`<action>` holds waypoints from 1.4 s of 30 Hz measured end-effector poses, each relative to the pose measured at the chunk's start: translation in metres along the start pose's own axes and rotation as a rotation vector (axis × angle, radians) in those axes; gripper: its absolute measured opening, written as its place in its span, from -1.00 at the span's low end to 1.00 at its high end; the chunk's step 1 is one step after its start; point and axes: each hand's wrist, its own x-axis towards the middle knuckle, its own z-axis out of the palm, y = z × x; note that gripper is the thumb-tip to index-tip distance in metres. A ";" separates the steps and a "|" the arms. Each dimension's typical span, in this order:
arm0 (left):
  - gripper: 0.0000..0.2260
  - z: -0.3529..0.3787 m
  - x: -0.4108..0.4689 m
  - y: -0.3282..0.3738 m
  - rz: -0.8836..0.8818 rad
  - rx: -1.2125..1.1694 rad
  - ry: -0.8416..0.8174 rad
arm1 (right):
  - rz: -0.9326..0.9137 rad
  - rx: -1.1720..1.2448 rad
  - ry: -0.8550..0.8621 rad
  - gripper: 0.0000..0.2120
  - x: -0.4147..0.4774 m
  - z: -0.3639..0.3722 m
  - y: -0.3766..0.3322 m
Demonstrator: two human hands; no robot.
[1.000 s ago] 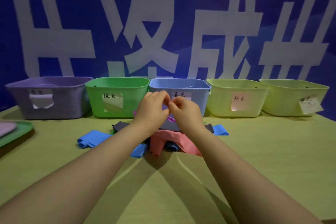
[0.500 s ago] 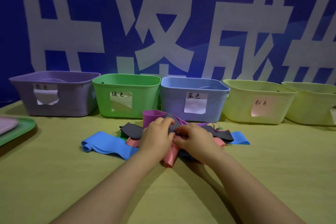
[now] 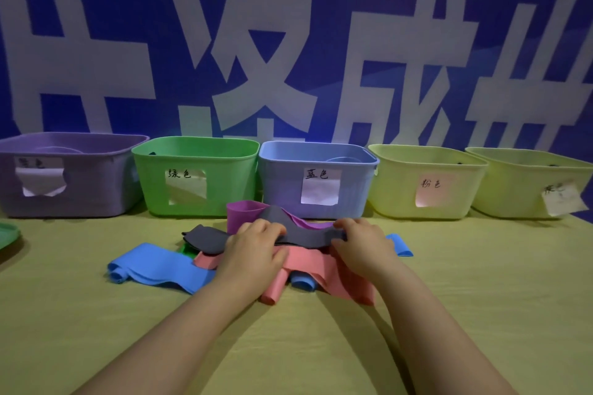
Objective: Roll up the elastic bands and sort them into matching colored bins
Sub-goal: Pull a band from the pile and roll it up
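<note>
Fingers (image 3: 266, 228) of the left hand (image 3: 253, 253) and right hand (image 3: 362, 244) curl over and pinch the two ends of a dark grey band (image 3: 308, 236), held flat across the top of the heap. The task looks to be early. On the broad table (image 3: 96, 330) five bins (image 3: 154, 183) line the far edge, their insides mostly hidden, while the blue band (image 3: 154, 266), pink band (image 3: 321, 269) and purple band (image 3: 244, 212) lie loose and unrolled just before the blue bin (image 3: 353, 189). Bare table nearer the person and to both sides leaves room for rolling, and only a green tray (image 3: 8, 234) sits at the left edge.
</note>
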 end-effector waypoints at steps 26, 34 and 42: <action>-0.72 0.009 0.000 0.010 0.074 0.001 0.058 | 0.287 0.405 0.221 -0.67 0.011 -0.007 0.028; -0.68 0.008 -0.003 0.024 0.125 -0.004 0.077 | 0.293 0.359 0.307 -0.63 0.010 -0.012 0.026; -0.72 0.010 -0.005 0.024 0.141 0.017 0.109 | 0.231 0.030 0.100 -0.63 0.009 0.001 0.019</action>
